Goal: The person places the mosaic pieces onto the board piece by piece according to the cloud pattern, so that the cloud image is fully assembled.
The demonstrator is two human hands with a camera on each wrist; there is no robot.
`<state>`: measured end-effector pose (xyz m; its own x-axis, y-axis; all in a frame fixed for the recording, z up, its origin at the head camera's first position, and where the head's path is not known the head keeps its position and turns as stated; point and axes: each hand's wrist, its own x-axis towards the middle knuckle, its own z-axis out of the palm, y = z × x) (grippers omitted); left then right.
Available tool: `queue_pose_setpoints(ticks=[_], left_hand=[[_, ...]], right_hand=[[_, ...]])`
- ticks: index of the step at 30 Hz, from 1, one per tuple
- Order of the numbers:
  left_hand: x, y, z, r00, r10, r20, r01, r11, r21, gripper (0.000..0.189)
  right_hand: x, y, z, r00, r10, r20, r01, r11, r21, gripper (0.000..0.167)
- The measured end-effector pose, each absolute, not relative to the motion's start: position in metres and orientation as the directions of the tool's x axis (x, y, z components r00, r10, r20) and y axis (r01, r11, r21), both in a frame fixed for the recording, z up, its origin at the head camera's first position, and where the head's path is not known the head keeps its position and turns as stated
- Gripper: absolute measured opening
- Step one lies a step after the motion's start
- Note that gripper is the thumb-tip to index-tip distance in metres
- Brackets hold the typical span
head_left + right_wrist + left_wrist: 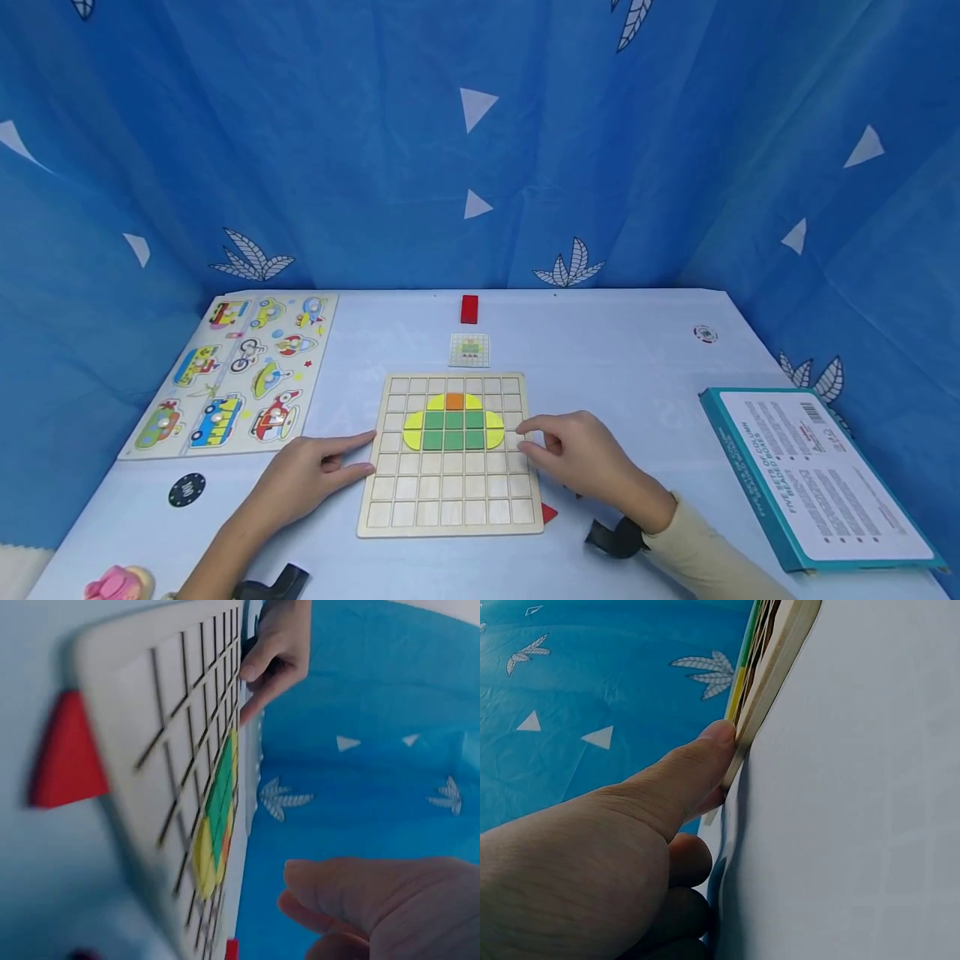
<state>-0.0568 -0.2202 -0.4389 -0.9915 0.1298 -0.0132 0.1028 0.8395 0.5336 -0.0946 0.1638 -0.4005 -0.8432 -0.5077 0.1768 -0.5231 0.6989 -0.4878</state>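
Observation:
A wooden grid board (452, 529) lies in front of me in the head view. Green square tiles (453, 419) fill its upper middle, with rounded yellow tiles (413, 421) around them and an orange square tile (454, 402) on top. My left hand (303, 475) touches the board's left edge with extended thumb and index finger; the left wrist view shows the thumb (705, 750) against that edge. Over the board's right column hovers my right hand (585, 454), its thumb and index tips apart, nothing visible between them. A red triangular piece (550, 512) pokes out from the board's lower right side.
Behind the board lie a small pattern card (469, 350) and a red block (469, 309). A vehicle puzzle board (315, 367) sits at left, above a black chip (187, 490). At right are a teal-edged box (832, 483) and another chip (705, 334). Blue curtain surrounds the table.

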Motion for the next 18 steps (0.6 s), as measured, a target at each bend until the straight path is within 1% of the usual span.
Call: queue_pose_setpoints(ticks=[3,7,9,13,18], left_hand=[[-0.057,-0.219,-0.437,-0.991,0.130,-0.018,0.101,0.840,0.533,0.052],[-0.058,-0.219,-0.437,-0.991,0.132,-0.019,0.102,0.842,0.530,0.051],[-0.058,-0.219,-0.438,-0.990,0.139,-0.014,0.110,0.841,0.530,0.051],[-0.059,-0.219,-0.439,-0.990,0.140,-0.021,0.108,0.839,0.533,0.052],[-0.058,-0.220,-0.439,-0.991,0.130,-0.029,0.095,0.841,0.532,0.053]], right_hand=[[-0.085,0.185,-0.405,-0.847,-0.520,0.109,-0.498,0.708,-0.500,0.016],[-0.074,0.207,-0.407,-0.827,-0.562,0.035,-0.495,0.696,-0.519,0.016],[-0.071,0.217,-0.408,-0.832,-0.555,0.013,-0.482,0.709,-0.514,0.019],[-0.071,0.233,-0.412,-0.862,-0.506,-0.020,-0.436,0.760,-0.482,0.023],[-0.074,0.239,-0.420,-0.862,-0.506,-0.036,-0.419,0.750,-0.512,0.032]])
